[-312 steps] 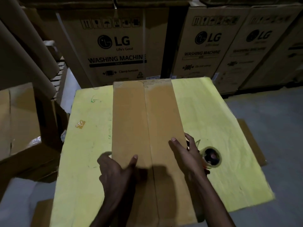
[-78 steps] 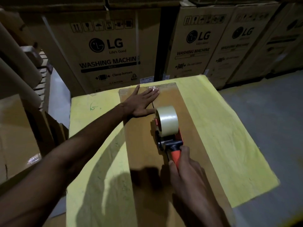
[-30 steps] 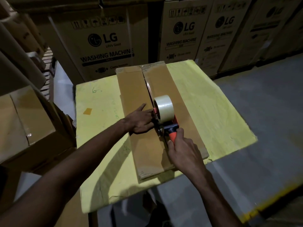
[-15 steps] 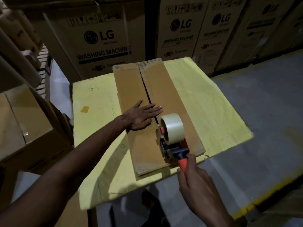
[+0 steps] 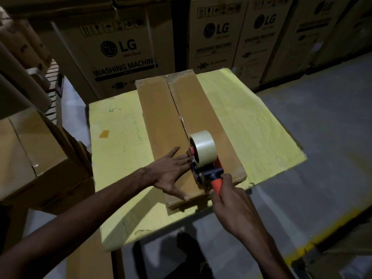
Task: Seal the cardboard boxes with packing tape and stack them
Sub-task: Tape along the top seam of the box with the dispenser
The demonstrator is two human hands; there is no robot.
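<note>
A long flat cardboard box [image 5: 159, 117] lies lengthwise on the yellow table [image 5: 251, 133], its two flaps meeting along a centre seam. Clear tape glints along the far part of that seam. My right hand [image 5: 231, 202] grips the orange handle of a tape dispenser [image 5: 203, 156], which carries a pale roll and sits on the seam near the box's near end. My left hand [image 5: 171, 174] presses flat on the left flap, fingers straight, fingertips beside the dispenser.
Tall LG washing machine cartons [image 5: 120, 53] stand behind the table. Taped brown boxes [image 5: 30, 154] are piled at the left, close to the table's edge. Grey floor [image 5: 322, 117] lies to the right, and a flat cardboard sheet [image 5: 88, 258] lies under the table's near left.
My left hand slid toward me along the left flap, down to the box's near end beside the dispenser. The dispenser still sits on the seam near that end.
</note>
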